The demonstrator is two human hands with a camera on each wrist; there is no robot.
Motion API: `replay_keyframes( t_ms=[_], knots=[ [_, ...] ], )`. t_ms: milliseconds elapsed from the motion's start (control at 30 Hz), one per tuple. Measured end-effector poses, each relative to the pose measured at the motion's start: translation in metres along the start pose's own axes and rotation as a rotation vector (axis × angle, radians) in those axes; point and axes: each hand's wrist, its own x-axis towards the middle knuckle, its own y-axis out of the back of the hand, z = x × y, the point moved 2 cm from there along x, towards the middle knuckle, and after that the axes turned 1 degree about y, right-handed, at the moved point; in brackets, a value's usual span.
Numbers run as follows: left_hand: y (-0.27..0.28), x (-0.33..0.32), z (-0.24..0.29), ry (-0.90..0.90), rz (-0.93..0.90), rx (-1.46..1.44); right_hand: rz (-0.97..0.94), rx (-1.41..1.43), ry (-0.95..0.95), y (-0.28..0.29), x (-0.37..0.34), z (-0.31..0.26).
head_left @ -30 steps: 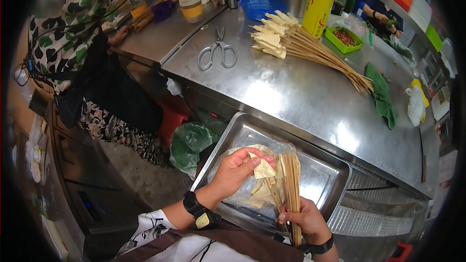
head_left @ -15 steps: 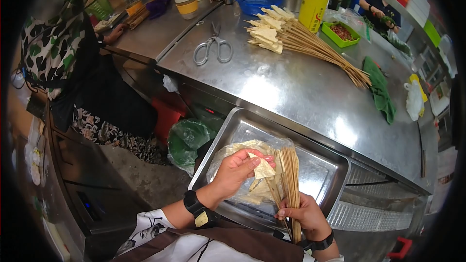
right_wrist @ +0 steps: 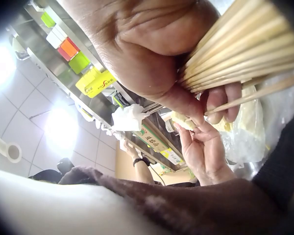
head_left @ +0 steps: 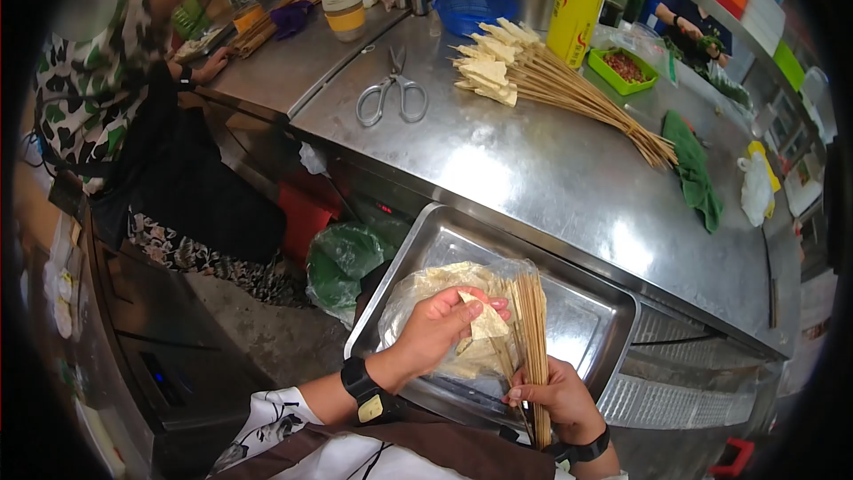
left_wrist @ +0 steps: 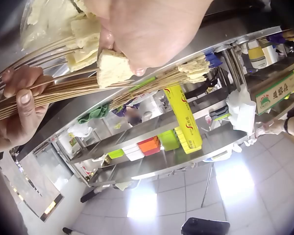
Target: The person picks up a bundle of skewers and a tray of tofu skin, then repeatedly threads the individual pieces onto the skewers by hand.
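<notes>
My left hand (head_left: 434,331) pinches a pale yellow, flat folded piece of tofu skin (head_left: 487,322) between thumb and fingers. A thick bundle of bamboo skewers (head_left: 533,316) stands in the grip of my right hand (head_left: 566,398), tips pointing away from me. In the right wrist view a single skewer (right_wrist: 264,94) sits apart from the bundle, between thumb and fingertips. In the head view, thin skewers beside the bundle reach up to the tofu skin's lower edge. More pale pieces lie in a clear plastic bag (head_left: 404,302) under my hands, inside a steel tray (head_left: 627,331).
On the steel counter (head_left: 426,160) lie scissors (head_left: 391,100) and a pile of filled skewers (head_left: 569,84). Behind stand a yellow roll box (head_left: 576,9), blue basket (head_left: 471,13) and green tray (head_left: 625,71). A green cloth (head_left: 691,169) lies right. Another person (head_left: 98,107) stands left.
My left hand, with the tofu skin, has shifted slightly toward me and to the right. My right hand keeps its grip on the skewers. The person at left has raised an arm.
</notes>
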Motion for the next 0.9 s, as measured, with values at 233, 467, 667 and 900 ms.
replay_keyframes(
  t_ms=[233,467,667,900],
  knots=[
    [0.001,-0.001,-0.003,-0.006,0.001,0.069,-0.001,0.0,0.018,0.0,0.0,0.0],
    [0.002,0.003,-0.004,-0.007,0.013,0.061,0.01,-0.021,-0.007,0.003,0.0,0.001],
    [0.007,0.002,-0.011,0.019,0.049,0.116,-0.013,-0.013,0.032,0.003,0.002,0.005],
    [0.002,-0.007,-0.014,0.061,-0.002,0.236,-0.006,-0.011,0.023,0.004,0.002,0.006]
  ],
)
